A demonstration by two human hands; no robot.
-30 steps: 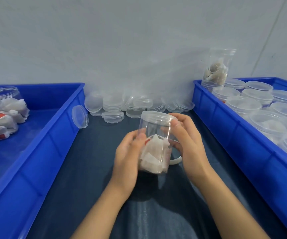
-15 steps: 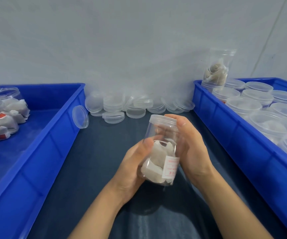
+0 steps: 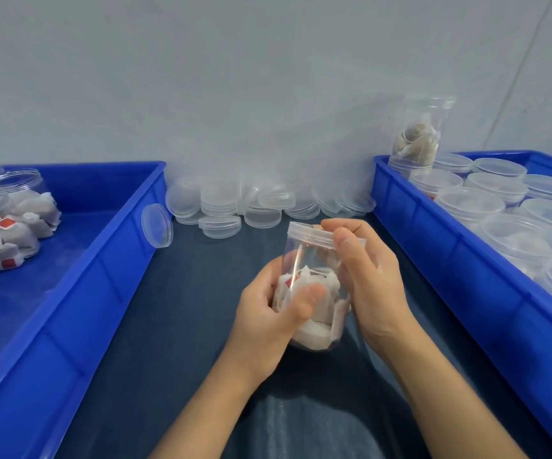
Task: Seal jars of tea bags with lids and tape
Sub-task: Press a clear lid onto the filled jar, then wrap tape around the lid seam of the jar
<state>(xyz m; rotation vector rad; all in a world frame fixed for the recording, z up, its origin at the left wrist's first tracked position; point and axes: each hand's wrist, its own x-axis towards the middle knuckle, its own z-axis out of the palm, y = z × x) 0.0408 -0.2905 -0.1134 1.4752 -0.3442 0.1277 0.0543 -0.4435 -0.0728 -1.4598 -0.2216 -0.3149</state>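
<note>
— Where are you with this one?

— I've got the jar (image 3: 314, 286) up off the mat (image 3: 181, 326), tilted a bit away from me. My left hand (image 3: 274, 313) is wrapped round the lower half, thumb across the front over the tea bags (image 3: 311, 313). My right hand (image 3: 367, 276) curls round the upper side, with thumb and fingertips on the rim of the lid (image 3: 311, 231).

— So the lid is on?

— It sits on the mouth. Whether it's screwed fully tight I can't tell from here; I'd judge I'm at the tightening step.

— And the tape?

— I see no strip across the lid seam, so I'd say taping is not yet done on this jar. I can't spot a tape roll anywhere either.

— What about the rest?

— The right bin (image 3: 466, 260) holds rows of lidded jars, one more standing at its far corner. The left bin (image 3: 69, 293) has open jars of tea bags lying on their sides, so several remain. Spare lids (image 3: 221, 207) are heaped against the wall, between the bins.
</note>
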